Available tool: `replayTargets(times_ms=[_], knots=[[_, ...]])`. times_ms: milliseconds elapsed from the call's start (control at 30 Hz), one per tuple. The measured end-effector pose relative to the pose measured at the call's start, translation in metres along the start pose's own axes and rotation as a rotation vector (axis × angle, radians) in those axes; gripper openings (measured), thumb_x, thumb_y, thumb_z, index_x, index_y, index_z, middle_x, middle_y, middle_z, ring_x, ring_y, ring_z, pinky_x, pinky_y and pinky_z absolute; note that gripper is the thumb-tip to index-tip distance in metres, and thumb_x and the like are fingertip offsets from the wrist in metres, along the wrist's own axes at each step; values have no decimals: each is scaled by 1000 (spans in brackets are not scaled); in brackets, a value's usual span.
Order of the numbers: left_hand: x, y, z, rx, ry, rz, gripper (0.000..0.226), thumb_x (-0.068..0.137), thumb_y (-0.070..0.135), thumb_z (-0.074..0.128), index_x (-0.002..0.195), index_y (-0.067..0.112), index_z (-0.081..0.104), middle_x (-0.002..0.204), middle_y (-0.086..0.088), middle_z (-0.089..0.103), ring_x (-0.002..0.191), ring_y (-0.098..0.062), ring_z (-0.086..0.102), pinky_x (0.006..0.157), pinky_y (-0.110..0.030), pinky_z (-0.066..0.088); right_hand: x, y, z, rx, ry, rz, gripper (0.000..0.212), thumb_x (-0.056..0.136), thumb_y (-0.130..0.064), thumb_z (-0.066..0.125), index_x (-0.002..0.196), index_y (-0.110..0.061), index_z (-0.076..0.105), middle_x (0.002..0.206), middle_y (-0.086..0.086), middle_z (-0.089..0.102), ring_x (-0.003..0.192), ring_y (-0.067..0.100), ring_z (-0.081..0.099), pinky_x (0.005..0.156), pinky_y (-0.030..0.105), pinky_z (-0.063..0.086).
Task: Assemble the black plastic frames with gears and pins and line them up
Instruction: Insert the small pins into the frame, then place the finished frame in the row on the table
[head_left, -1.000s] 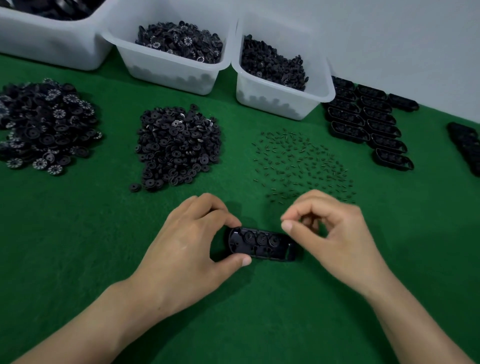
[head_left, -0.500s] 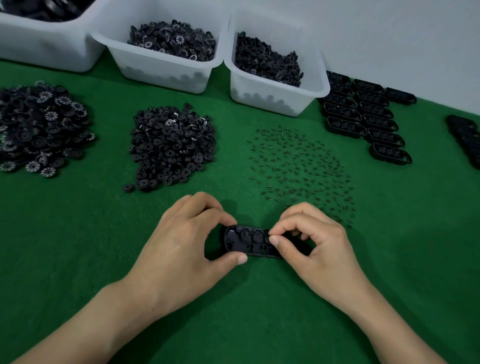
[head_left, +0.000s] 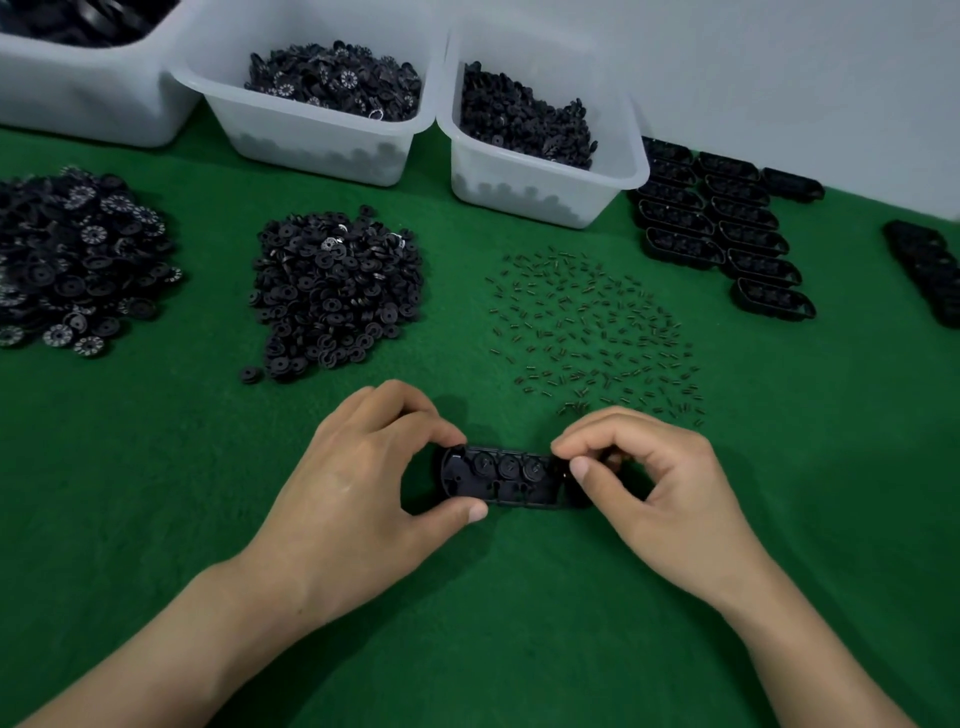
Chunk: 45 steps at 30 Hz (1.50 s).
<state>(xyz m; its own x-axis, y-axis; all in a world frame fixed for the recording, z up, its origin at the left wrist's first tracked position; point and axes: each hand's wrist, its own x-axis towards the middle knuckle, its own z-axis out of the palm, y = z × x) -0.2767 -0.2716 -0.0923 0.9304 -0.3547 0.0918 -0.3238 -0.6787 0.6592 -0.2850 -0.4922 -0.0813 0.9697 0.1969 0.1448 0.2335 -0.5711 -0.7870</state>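
A black oblong plastic frame (head_left: 506, 478) lies on the green felt near the front, with three round gears seated in it. My left hand (head_left: 363, 483) pinches its left end between forefinger and thumb. My right hand (head_left: 644, 483) is at the frame's right end, thumb and forefinger pinched together over it; whether a pin sits between them is hidden. Small dark pins (head_left: 592, 332) lie scattered just behind the frame. A heap of small black gears (head_left: 332, 296) sits left of the pins.
A heap of larger gears (head_left: 72, 260) lies at far left. Three white bins (head_left: 540, 171) with black parts stand along the back. Finished frames (head_left: 727, 228) are lined up in rows at back right, more frames (head_left: 930, 270) at the right edge.
My right hand came down from above the pins to the frame's right end, then slid slightly right, uncovering the third gear. My left hand kept its hold.
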Motion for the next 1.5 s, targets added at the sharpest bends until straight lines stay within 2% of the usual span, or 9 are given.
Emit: replayTargets(times_ms=[167,300,467,567,667,900,1033,1267,1500], knots=[[0,1,-2,2,5,3,56,63,64,49,97,23,65,95,15,49,87,-1,44,78,-12,33,-9,-4,2,-177,-110,-79,12,72,-21,75,80,-18,67,97,-10,59,90,8,57,73,14,43],[3,8,-6,8,-3,-7,57,61,60,56,102,23,67,93,16,50,87,5,47,70,-8,36,-11,-4,3,-236,-95,-118,9,74,-17,76,76,-19,67,99,-7,57,90,7,57,80,26,48],[19,30,-5,-49,14,-1,55,66,48,63,113,21,64,82,15,55,80,-2,51,70,-10,42,-12,5,-14,-230,8,-126,8,76,-16,74,80,-19,67,100,-7,58,95,7,56,82,27,48],[39,49,5,-195,-14,-13,48,74,25,72,119,22,58,87,15,59,82,1,57,75,-10,46,-11,18,-38,-262,124,-111,11,75,-12,76,80,-18,68,102,-6,60,96,8,58,84,25,46],[69,72,19,-385,-115,-52,41,83,15,64,120,25,53,98,14,62,88,4,60,81,-17,50,-9,37,-70,-299,232,-65,11,74,-9,75,77,-17,69,102,-4,63,97,12,60,89,25,43],[170,130,64,-880,-357,-264,33,92,-2,45,124,6,49,118,-6,59,98,-13,63,84,-24,52,18,95,-152,-397,418,70,11,73,-5,76,74,-15,70,103,-5,65,97,13,62,94,18,38],[248,156,89,-1108,-416,-376,35,97,11,39,129,-3,42,130,-21,49,100,-27,61,84,-32,52,59,135,-198,-389,502,130,11,73,-7,75,72,-17,69,103,-5,66,88,13,63,92,39,47],[375,177,116,-1186,-559,-463,79,92,59,26,136,-7,28,142,-27,33,125,-40,41,98,-45,38,141,203,-252,-308,595,246,10,76,-7,73,72,-16,71,102,2,65,92,16,61,93,33,48],[432,186,138,-1276,-583,-470,99,83,73,20,141,-7,13,148,-29,15,135,-42,22,107,-47,26,186,252,-279,-373,611,293,2,76,-8,73,77,-6,72,91,4,66,89,20,61,92,39,48]])
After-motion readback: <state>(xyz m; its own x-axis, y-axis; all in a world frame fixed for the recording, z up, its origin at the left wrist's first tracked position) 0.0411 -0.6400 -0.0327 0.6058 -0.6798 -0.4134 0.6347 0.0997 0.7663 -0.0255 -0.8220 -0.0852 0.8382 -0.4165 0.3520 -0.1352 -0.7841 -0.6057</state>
